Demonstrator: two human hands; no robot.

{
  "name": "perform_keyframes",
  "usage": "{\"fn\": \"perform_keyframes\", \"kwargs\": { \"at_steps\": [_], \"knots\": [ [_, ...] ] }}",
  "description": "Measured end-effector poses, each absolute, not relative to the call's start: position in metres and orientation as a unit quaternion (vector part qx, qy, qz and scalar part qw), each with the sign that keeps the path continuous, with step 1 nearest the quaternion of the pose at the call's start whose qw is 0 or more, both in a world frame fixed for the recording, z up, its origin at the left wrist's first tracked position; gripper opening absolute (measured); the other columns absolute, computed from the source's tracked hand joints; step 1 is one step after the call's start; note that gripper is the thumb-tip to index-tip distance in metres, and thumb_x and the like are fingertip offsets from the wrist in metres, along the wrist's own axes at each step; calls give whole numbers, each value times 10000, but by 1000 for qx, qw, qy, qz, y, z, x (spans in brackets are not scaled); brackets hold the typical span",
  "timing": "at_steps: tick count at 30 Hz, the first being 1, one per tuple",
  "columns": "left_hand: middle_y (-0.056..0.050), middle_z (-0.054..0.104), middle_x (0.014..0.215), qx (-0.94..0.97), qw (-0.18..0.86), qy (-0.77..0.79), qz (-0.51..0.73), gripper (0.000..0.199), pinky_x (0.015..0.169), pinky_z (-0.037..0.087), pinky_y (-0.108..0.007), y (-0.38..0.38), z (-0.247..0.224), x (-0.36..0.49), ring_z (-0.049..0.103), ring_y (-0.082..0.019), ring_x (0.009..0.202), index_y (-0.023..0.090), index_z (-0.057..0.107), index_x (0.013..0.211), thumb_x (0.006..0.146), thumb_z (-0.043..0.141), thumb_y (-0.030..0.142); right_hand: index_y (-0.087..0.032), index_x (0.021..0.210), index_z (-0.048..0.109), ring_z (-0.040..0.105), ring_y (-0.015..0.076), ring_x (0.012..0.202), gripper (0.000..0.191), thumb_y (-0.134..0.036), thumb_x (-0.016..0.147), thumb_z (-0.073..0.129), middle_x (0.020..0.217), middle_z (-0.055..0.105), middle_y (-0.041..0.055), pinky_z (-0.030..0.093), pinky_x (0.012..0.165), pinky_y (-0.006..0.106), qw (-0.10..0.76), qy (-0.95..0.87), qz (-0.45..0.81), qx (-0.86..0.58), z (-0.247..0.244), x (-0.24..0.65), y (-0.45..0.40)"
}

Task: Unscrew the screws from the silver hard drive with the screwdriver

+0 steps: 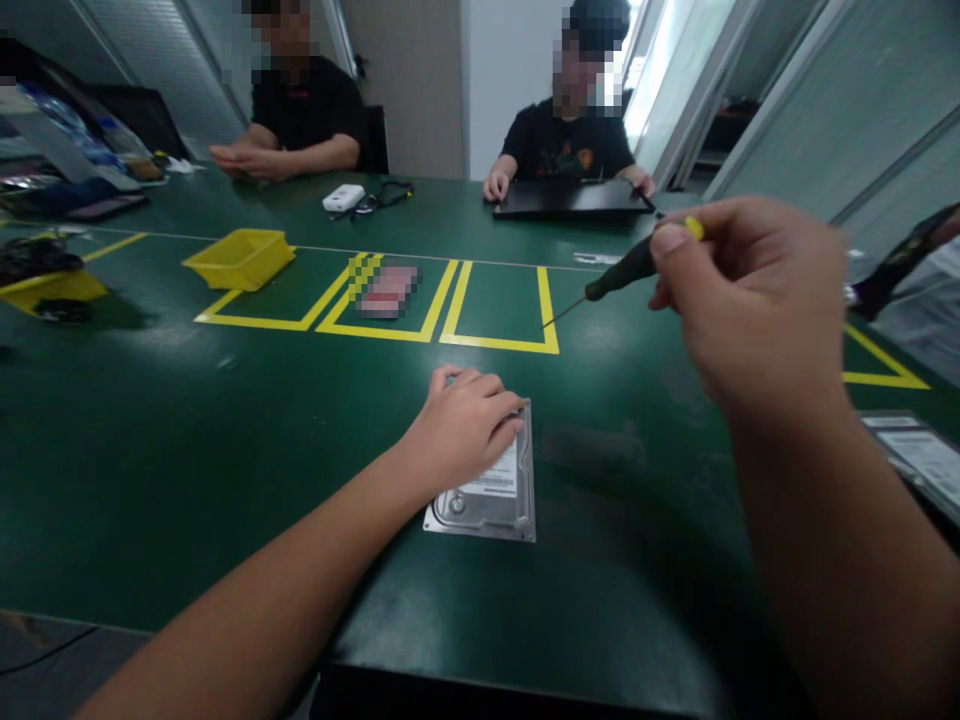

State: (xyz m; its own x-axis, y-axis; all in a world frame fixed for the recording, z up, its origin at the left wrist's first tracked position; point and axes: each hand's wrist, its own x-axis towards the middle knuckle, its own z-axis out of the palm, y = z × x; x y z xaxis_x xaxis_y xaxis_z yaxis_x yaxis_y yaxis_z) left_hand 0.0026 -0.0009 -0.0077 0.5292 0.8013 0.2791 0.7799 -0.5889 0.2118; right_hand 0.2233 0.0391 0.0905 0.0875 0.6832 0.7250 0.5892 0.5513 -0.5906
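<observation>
The hard drive (491, 517) lies flat on the green table (262, 460), seemingly whole, so little looks done and most work left (finer details are too small to judge). The left hand (461, 425) rests across its far part, fingers loosely bent; whether they grip its edges I cannot tell. The right hand (757, 295) pinches a screwdriver (622, 270), its tip clear of the drive.

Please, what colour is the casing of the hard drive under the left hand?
Silver; the head view shows the hard drive best.
</observation>
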Motion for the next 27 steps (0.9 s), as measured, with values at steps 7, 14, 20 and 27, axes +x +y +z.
{"fn": "perform_keyframes", "kwargs": {
  "at_steps": [7,14,20,27],
  "knots": [
    [-29,654,1035,874,45,451,177,284,931,284,-450,2,-7,3,555,-231,1017,269,659,1174,988,465,363,-220,834,682,479,118,532,158,-346,901,615,674,544,-2,356,485,303,675,-638,134,-345,103,206,32],
    [-27,654,1027,876,47,446,178,278,936,280,-453,3,-9,4,556,-231,1012,276,657,1175,991,463,353,-180,876,638,488,67,519,166,-340,911,614,723,585,-13,341,448,244,584,-695,125,-400,90,203,28],
    [-24,652,1041,878,44,446,168,285,923,282,-454,3,-7,3,557,-233,1011,286,649,1194,990,462,355,-191,859,635,458,74,478,219,-401,908,600,613,538,-37,305,435,241,522,-717,161,-434,72,200,37],
    [-27,648,1056,880,38,444,163,291,922,281,-453,3,-8,4,550,-236,1024,286,640,1205,997,442,334,-211,862,624,457,84,504,212,-414,912,591,616,547,-33,347,494,264,507,-720,147,-450,61,197,40]
  ]
}}
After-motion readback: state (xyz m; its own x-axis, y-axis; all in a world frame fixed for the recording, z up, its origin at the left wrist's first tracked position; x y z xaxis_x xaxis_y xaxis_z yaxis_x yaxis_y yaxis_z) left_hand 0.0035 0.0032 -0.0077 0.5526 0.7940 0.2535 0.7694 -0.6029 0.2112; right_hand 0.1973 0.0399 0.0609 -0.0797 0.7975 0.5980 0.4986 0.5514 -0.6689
